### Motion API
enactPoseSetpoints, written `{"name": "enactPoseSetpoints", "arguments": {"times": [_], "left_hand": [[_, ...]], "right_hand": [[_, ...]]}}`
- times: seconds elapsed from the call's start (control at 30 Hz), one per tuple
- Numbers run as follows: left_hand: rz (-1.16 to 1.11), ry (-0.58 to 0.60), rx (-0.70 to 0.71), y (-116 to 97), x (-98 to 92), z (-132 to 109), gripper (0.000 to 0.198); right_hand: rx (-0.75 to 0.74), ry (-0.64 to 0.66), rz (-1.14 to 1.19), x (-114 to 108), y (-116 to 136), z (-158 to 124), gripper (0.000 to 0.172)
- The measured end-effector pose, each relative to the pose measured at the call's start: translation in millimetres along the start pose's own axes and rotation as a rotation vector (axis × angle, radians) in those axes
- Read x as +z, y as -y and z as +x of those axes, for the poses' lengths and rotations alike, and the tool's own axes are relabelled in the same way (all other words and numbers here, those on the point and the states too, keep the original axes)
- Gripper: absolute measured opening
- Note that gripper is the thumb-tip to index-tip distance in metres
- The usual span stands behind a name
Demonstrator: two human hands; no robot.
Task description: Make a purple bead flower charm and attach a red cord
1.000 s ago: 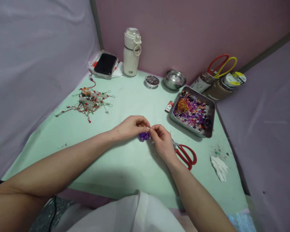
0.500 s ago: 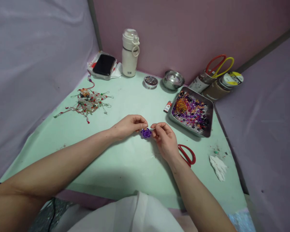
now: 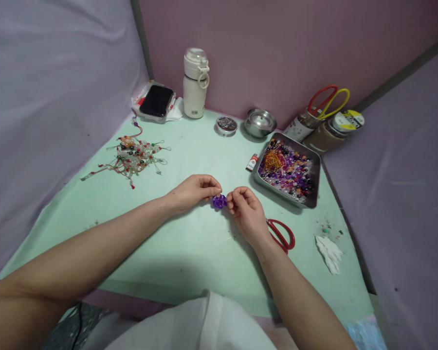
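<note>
Pinching purple beads [image 3: 219, 201] in the left hand [image 3: 197, 192] over the middle of the desk [image 3: 190, 253], with the right hand [image 3: 248, 211] curled at their right edge, impossible to tell if gripping.

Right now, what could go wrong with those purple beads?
The purple bead cluster is at the fingertips of the left hand, so it might slip and drop. The red-handled scissors lie partly hidden by the right hand, which could bump them.
</note>
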State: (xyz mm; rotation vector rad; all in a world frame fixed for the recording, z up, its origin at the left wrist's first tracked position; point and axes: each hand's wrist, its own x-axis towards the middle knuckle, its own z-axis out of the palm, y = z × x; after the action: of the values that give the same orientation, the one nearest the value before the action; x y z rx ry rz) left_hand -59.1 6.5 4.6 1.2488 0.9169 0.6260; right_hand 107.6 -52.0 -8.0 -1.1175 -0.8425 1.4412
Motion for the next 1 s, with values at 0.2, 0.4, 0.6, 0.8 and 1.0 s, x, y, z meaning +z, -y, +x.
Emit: {"name": "enactPoseSetpoints", "arguments": {"times": [0.2,0.4,0.6,0.8,1.0], "left_hand": [[0.004,-0.028,-0.016,-4,1.6,-1,0.015],[0.026,0.051,-0.016,-6,3.7,-2,0.015],[0.009,-0.001,-0.078,-12,8.9,-6,0.024],[0.135,0.042,-0.011,-8,12.7,-9,0.01],[0.285,0.01,0.065,-8,17.5,-12,0.015]], "right_hand": [[-0.005,0.009,-0.02,-1,0,0,0.019],[-0.085,0.047,-0.163,-2,3,-3,0.017],[-0.364,0.003,-0.496,-2,10,-8,0.011],[-0.526,-0.067,-0.73,0,13,-10,0.008],[-0.546,-0.047,-0.787,1,15,-9,0.011]]}}
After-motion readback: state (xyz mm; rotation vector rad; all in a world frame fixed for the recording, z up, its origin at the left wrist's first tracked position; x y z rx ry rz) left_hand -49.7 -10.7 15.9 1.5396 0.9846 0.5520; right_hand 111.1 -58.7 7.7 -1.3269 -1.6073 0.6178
